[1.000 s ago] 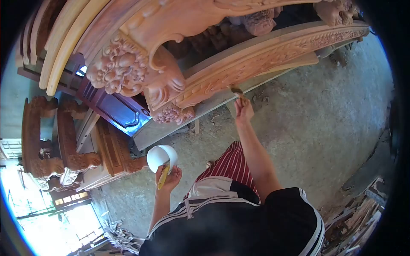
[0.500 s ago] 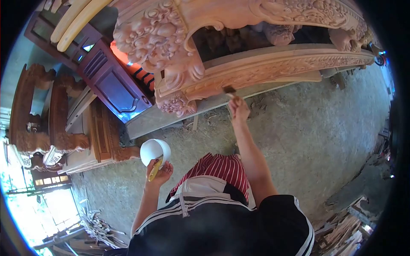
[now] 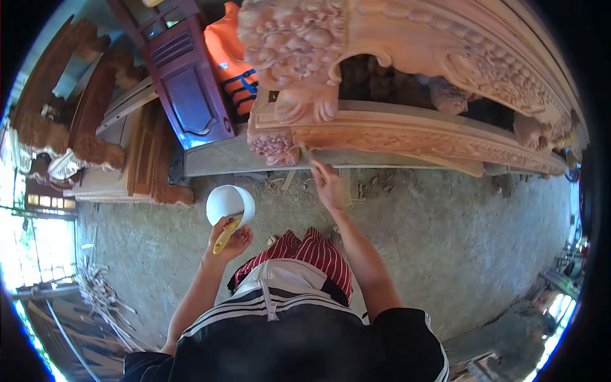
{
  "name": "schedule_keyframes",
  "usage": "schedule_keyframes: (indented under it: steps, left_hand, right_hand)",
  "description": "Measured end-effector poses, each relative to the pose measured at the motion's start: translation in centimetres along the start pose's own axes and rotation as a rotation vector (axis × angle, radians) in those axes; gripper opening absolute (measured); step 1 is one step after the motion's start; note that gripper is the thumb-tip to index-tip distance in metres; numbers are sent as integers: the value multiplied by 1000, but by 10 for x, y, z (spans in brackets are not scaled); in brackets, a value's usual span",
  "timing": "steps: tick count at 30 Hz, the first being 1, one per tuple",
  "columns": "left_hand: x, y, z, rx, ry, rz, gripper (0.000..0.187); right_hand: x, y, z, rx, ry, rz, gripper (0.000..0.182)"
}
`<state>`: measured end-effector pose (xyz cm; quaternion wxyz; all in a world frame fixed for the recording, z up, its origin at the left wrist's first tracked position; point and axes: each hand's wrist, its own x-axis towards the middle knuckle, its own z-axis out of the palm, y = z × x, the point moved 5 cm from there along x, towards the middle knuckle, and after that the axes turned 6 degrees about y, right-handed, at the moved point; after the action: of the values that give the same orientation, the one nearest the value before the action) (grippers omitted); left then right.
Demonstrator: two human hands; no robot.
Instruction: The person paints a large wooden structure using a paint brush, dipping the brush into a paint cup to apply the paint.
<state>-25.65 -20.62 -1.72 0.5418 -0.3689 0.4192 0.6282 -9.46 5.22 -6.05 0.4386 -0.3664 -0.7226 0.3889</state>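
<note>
- From my remote seat, the head view looks down on a person's right hand [image 3: 329,184] stretched up to a carved wooden frame [image 3: 407,137], fingers pinched round the handle of a small brush [image 3: 306,155]
- The brush tip sits against the lower rail of the frame, just beside the carved floral corner [image 3: 270,145] at the rail's left end; I cannot tell whether the bristles actually touch the wood
- The left hand [image 3: 230,240] is closed around a white cup [image 3: 230,204] and a yellow handle [image 3: 224,237] that lies across the palm, held out over the floor, well apart from the frame
- The cup tilts with its mouth towards the camera; what it holds is too pale for me to make out
- Above the rail, a heavy carved scroll [image 3: 296,44] of leaves and fruit hangs over the work spot, with a dark gap behind it
- A dark purple panelled door [image 3: 188,89] leans to the left of the frame, an orange vest [image 3: 232,60] wedged between the two
- Further left stands darker carved furniture [image 3: 95,127], stacked near the bright doorway
- The concrete floor [image 3: 445,235] is dusty, with wood chips scattered under the rail
- Red-striped shorts [image 3: 315,251] and a black top with white stripes [image 3: 305,337] fill the bottom of the view
</note>
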Motion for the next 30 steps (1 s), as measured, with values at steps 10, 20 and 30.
schedule_keyframes:
  steps: [10,20,30]
  left_hand:
    - [-12,11,-45,-203,71,90,30]
    - [-16,42,-76,-289,9,109,28]
    - [-25,80,-118,-266,66,135,30]
  right_hand:
    - [-7,49,23,-166,362,249,30]
    - [-17,52,22,-43,229,201,25]
    - [-27,7,75,80,87,295,32]
